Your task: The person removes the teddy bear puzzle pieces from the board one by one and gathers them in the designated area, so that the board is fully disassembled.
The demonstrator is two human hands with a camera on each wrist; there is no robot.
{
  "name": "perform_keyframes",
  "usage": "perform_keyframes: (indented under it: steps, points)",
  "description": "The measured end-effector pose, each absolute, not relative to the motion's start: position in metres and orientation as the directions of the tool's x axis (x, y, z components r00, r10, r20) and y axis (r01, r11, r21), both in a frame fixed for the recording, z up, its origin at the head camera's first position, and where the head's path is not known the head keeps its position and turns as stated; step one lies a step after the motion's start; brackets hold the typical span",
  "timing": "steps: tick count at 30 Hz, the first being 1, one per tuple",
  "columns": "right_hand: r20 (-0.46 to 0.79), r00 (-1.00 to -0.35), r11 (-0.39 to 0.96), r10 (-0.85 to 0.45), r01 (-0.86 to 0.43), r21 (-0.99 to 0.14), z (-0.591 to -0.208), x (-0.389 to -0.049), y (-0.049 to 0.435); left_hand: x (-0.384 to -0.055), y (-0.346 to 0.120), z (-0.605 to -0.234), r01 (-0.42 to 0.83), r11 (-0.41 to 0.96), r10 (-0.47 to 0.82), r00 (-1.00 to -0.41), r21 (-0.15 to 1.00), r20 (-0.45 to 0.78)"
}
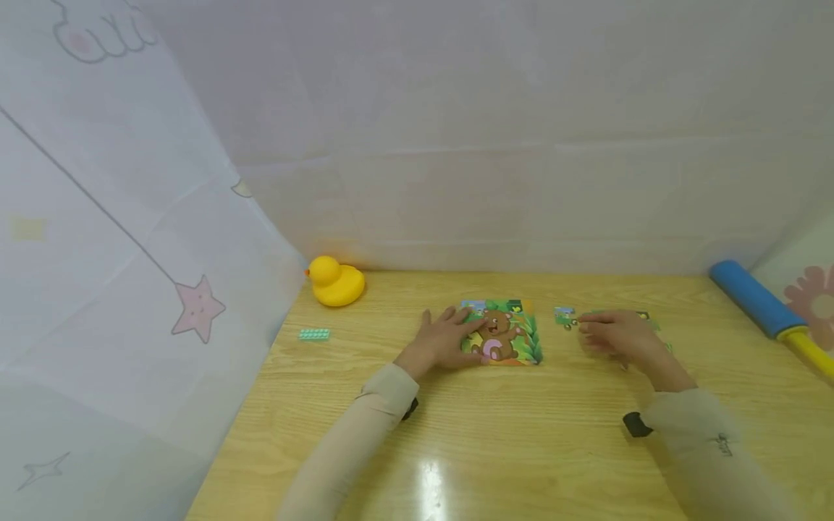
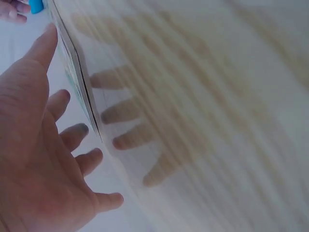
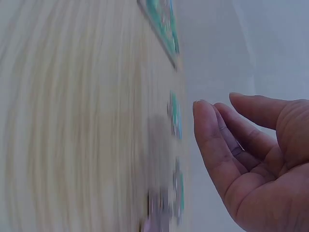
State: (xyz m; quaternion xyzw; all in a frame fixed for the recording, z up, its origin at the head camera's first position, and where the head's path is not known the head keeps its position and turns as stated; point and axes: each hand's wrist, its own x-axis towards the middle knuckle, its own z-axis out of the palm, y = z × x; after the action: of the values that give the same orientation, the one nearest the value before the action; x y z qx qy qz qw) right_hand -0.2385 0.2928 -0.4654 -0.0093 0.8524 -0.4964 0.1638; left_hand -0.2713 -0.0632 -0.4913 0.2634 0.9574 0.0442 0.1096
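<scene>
A puzzle board (image 1: 517, 339) with a brown bear on green leaves lies on the wooden table. My left hand (image 1: 445, 343) is at its left side, fingers spread over that edge; the left wrist view shows the fingers extended beside the board's thin edge (image 2: 79, 82). To the right, my right hand (image 1: 622, 339) hovers by loose jigsaw pieces, partly covering some of them. One blue-and-green piece (image 1: 563, 314) lies just left of its fingertips. In the right wrist view, the right hand (image 3: 256, 169) has bent fingers and a gap to the thumb, with nothing visible between. Several pieces (image 3: 175, 116) are blurred there.
A yellow rubber duck (image 1: 337, 284) sits at the table's back left corner. In front of it lies a small green-and-white patterned strip (image 1: 314, 334). At the far right is a blue cylinder with a yellow handle (image 1: 759, 300). Fabric walls (image 1: 423, 195) border the table.
</scene>
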Motion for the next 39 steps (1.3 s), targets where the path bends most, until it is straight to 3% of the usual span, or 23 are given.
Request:
perform_keyframes:
  steps: [7, 15, 26, 39]
  points:
    - [-0.285, -0.928, 0.439, -0.240, 0.158, -0.884, -0.469, -0.262, 0.218, -0.274, -0.068, -0.491, 0.453, 0.882, 0.470, -0.860, 0.130, -0.198]
    - [-0.309, -0.923, 0.510, -0.229, 0.156, -0.846, -0.485, -0.285, 0.161, -0.276, -0.068, -0.490, 0.443, 0.887, 0.462, -0.861, 0.132, -0.214]
    - [-0.255, -0.943, 0.623, -0.216, 0.069, -0.779, -0.488, -0.287, 0.147, -0.280, -0.067, -0.490, 0.417, 0.900, 0.435, -0.872, 0.126, -0.225]
    - [-0.249, -0.949, 0.595, -0.193, 0.089, -0.799, -0.491, -0.287, 0.142, -0.282, -0.068, -0.492, 0.403, 0.905, 0.424, -0.875, 0.132, -0.235]
